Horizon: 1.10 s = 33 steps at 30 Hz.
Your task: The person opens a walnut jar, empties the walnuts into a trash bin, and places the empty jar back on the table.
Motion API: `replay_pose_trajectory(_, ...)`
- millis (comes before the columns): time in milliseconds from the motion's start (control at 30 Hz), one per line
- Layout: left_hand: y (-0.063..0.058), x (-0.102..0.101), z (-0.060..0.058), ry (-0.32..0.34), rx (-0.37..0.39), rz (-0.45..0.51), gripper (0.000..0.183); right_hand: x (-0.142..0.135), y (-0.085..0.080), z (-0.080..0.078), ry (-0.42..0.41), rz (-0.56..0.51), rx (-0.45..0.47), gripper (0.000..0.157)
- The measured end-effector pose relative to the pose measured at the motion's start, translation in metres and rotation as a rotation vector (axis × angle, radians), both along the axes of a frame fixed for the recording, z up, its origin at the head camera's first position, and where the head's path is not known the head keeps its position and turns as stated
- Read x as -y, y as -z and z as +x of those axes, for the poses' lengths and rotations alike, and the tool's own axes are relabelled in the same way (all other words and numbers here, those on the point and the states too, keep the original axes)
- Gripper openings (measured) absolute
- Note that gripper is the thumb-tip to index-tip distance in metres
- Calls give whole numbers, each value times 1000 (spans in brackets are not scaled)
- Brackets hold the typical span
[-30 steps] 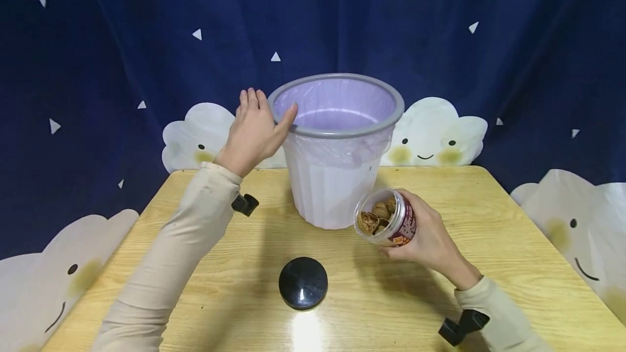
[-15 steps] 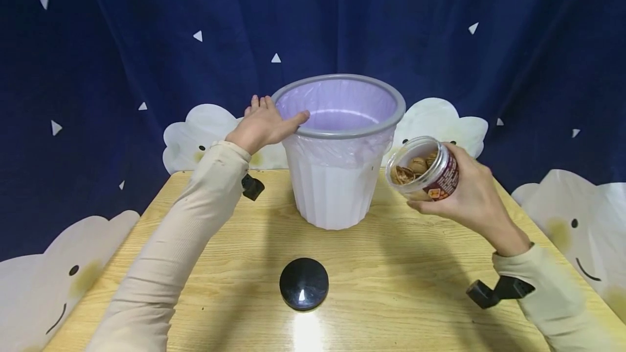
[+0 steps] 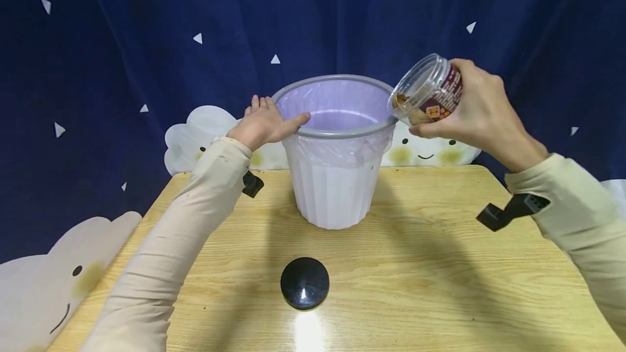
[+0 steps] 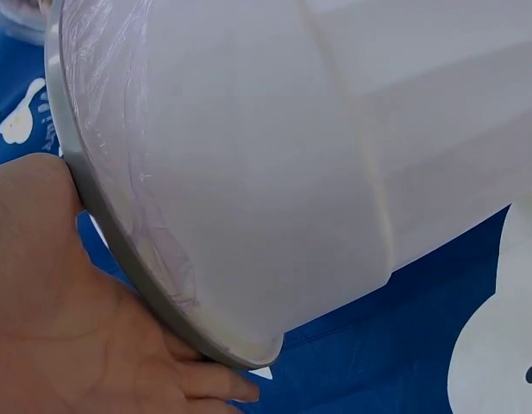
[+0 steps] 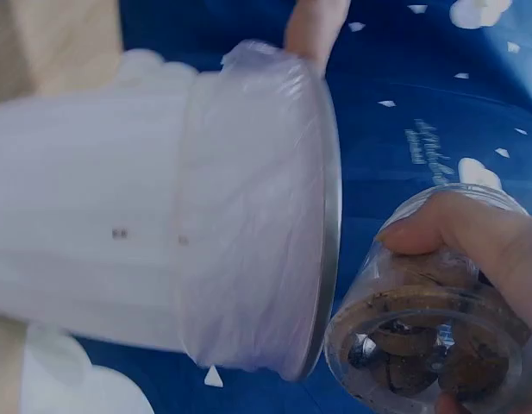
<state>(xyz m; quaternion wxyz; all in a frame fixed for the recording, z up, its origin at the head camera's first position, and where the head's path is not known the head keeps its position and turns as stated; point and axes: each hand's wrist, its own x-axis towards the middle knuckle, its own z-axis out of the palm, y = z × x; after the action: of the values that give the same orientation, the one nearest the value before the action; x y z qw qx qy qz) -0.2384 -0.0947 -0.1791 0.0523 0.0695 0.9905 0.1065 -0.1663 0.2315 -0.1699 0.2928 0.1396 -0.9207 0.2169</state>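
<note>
My right hand (image 3: 481,107) grips a clear plastic jar (image 3: 447,91) with a dark red label. The jar is tilted, its open mouth turned left, close to the right side of the bin's rim. Brown walnuts or walnut shells (image 5: 403,341) lie inside it, seen through the clear base in the right wrist view. The white trash bin (image 3: 335,194) stands upright, with a thin lilac liner (image 3: 337,148) folded over its grey rim. My left hand (image 3: 264,124) rests against the left of that rim, fingers extended outside and thumb lying over the edge.
A round black lid (image 3: 305,283) lies on the wooden table (image 3: 415,287), in front of the bin. Behind the table hangs a dark blue curtain (image 3: 303,15) with white triangles and smiling clouds. Black wrist cameras sit on both sleeves.
My right hand has lifted the jar from low in front of the bin, up and rightward to rim height, tilting it more. My left hand has shifted slightly along the rim. The lid stays put.
</note>
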Motion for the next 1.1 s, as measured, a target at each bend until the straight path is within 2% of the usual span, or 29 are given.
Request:
replay_pose_trajectory(233, -5, 5, 3, -5, 26, -7, 106, 18, -23, -27, -32, 121, 24, 105)
replay_pose_trajectory(433, -6, 4, 3, -11, 33, 2, 107, 24, -30, -45, -26, 179, 48, 111)
replay_pose_trajectory(633, -8, 3, 2, -12, 29, 8, 108, 26, -33, -62, -47, 287, 13, 115)
replay_pose_trajectory(800, -7, 3, 3, -14, 39, 21, 108, 28, -34, -69, -54, 318, 1, 112)
replay_pose_trajectory(1100, -8, 1, 4, -20, 40, 21, 109, 28, -35, -69, -65, 328, -33, 109)
